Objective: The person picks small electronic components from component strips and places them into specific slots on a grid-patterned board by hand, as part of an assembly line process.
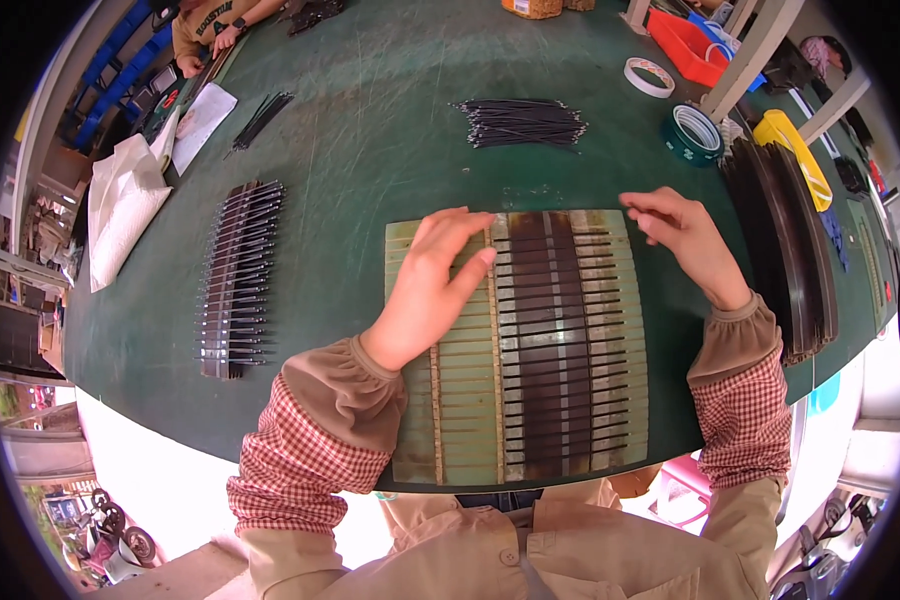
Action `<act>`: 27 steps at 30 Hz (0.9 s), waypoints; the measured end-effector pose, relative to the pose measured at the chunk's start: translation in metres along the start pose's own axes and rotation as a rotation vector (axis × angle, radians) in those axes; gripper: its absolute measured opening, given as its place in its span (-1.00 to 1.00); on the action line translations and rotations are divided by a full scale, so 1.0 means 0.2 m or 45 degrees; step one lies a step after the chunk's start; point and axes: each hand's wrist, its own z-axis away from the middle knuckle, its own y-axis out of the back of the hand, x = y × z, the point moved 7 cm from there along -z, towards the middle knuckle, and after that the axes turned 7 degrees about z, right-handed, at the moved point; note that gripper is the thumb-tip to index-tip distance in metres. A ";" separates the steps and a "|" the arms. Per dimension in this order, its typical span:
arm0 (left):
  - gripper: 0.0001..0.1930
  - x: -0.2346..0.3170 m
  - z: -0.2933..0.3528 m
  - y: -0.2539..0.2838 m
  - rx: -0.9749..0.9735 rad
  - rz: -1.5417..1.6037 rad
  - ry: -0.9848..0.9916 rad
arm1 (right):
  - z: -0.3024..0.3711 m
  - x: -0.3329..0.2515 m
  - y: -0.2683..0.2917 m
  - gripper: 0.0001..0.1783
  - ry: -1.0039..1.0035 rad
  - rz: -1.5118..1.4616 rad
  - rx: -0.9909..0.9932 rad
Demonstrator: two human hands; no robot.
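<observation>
A pale green grooved board [465, 400] lies in front of me at the table's near edge. Across it runs a dark brown strip [545, 400] with a lighter line down its length. Thin black wires [610, 350] lie side by side in the grooves. My left hand [425, 285] rests on the board's upper left part, fingers stretched toward the strip's top end and thumb apart. Just beyond the board's upper right corner is my right hand [685, 235], thumb and fingertips pressed together. Whatever it pinches, if anything, is too small to make out.
A bundle of black wires [525, 123] lies beyond the board. To the left is a wired strip stack [238, 280]; at right stand long dark strips [785, 250]. Tape rolls [692, 135] sit near a metal post [750, 60]. Another person's hand [227, 38] shows at far left.
</observation>
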 end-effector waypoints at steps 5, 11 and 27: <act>-0.83 0.01 -0.08 -0.05 -0.027 0.411 0.219 | -0.05 -0.35 -0.22 -0.66 0.068 -0.439 -0.389; -0.90 -0.05 -0.08 -0.09 -0.223 0.373 0.367 | -0.07 -0.38 -0.32 -0.74 -0.067 -0.488 -0.486; -0.85 -0.08 -0.05 0.03 -0.007 -0.067 -0.026 | -0.21 -0.16 -0.37 -0.84 -0.100 -0.213 -0.385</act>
